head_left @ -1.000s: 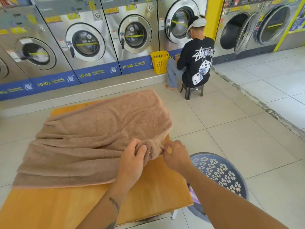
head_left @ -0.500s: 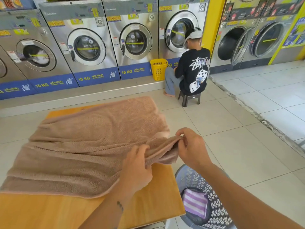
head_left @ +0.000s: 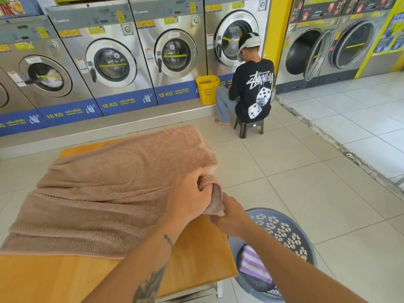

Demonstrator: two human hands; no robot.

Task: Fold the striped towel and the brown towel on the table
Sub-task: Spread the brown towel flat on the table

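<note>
The brown towel (head_left: 109, 189) lies spread over the wooden table (head_left: 65, 278), rumpled, its far end hanging past the table's back edge. My left hand (head_left: 188, 197) grips a bunched corner of it at the table's right edge, lifted a little. My right hand (head_left: 229, 217) pinches the same corner just below and to the right. The striped towel (head_left: 253, 263), purple and white, sits folded inside the grey laundry basket (head_left: 290, 232) on the floor to the right of the table.
A row of washing machines (head_left: 113, 62) lines the back wall. A person in a black shirt (head_left: 251, 88) sits on a small stool (head_left: 249, 127) beside a yellow basket (head_left: 207, 88). Tiled floor (head_left: 317, 193) stretches to the right.
My hands have drawn closer together on the towel's corner; the right hand dropped below the left. The view shifted, showing more of the basket and striped towel.
</note>
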